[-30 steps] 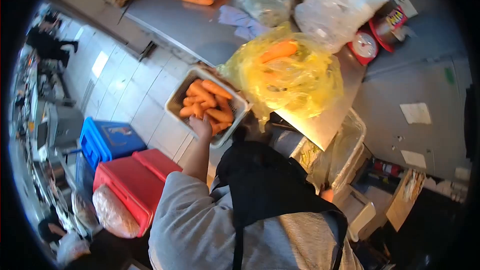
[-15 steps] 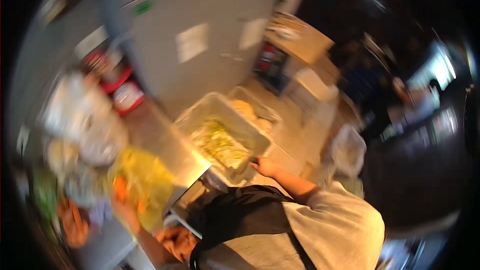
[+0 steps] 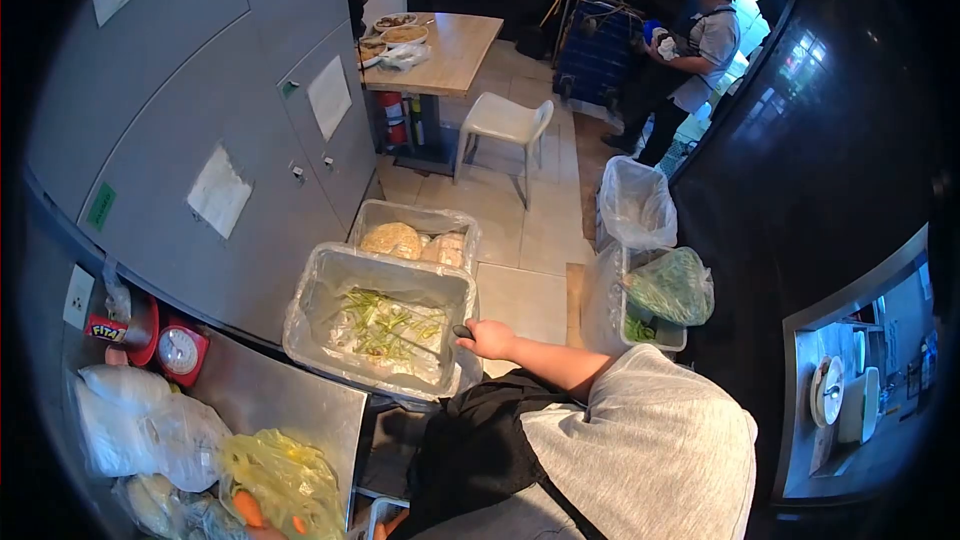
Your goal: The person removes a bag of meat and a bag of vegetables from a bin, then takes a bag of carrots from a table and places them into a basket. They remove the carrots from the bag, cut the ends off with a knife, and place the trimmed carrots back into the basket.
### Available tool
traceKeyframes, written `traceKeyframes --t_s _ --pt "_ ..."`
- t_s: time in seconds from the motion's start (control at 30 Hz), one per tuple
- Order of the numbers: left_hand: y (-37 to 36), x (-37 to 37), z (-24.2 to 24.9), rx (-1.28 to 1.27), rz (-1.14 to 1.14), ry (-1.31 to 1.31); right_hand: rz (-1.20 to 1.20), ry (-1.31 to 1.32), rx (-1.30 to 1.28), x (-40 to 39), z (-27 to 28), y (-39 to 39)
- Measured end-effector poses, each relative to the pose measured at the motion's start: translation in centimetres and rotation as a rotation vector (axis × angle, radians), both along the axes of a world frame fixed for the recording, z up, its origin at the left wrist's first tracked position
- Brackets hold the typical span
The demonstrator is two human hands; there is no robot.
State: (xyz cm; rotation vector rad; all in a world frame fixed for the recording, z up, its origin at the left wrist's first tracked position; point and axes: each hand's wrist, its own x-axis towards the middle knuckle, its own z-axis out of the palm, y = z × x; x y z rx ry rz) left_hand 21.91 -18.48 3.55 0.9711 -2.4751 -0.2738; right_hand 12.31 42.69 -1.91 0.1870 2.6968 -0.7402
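Observation:
My right hand [image 3: 490,338] is closed round the black handle of a knife [image 3: 461,332]. Its thin blade reaches left over a grey plastic bin [image 3: 300,305] lined with clear plastic, with green and pale vegetable scraps [image 3: 385,330] inside. At the bottom left edge, my left hand [image 3: 264,532] is mostly cut off by the frame; its visible fingers are against a carrot [image 3: 247,508]. That carrot lies over a yellow plastic bag [image 3: 285,470] on the steel counter [image 3: 270,390]. Another orange piece [image 3: 298,524] shows at the bag's lower part.
Behind the bin is a second one [image 3: 468,225] with bagged food. Bagged goods [image 3: 180,435] and a red scale [image 3: 183,353] sit on the left. Lined bins [image 3: 635,202] stand right. Further off are a white chair [image 3: 505,120], a wooden table [image 3: 460,45] and a person [image 3: 712,50].
The view has swung to the right and sharpened. The lined bin and yellow bag appear further left and lower. My right hand remains at the bin's near right corner.

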Motion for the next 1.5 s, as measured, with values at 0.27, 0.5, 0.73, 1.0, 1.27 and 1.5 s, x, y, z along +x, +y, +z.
traceKeyframes --t_s 0.27,0.5,0.73,1.0,1.27,1.5 --pt "-2.5 1.9 0.4 -0.9 -0.184 -0.078 0.032 -0.004 -0.021 -1.4 0.5 -0.4" --pt "4.3 3.9 -1.2 0.443 -0.287 -0.006 0.087 0.055 -0.054 -1.8 -1.6 0.6" --pt "4.8 4.7 -1.6 0.132 0.038 -0.039 0.21 0.244 -0.076 -2.5 -3.9 0.8" --pt "9.4 -3.7 0.5 0.299 0.316 -0.171 0.189 0.117 -0.108 -4.1 -5.8 1.0" --pt "-0.3 -3.3 -6.5 0.847 -0.112 0.039 0.228 -0.052 -0.025 -3.5 -0.2 -1.5" --pt "1.7 -3.0 3.4 0.422 0.132 -0.042 0.084 -0.044 -0.105 -2.8 -0.1 -0.7"
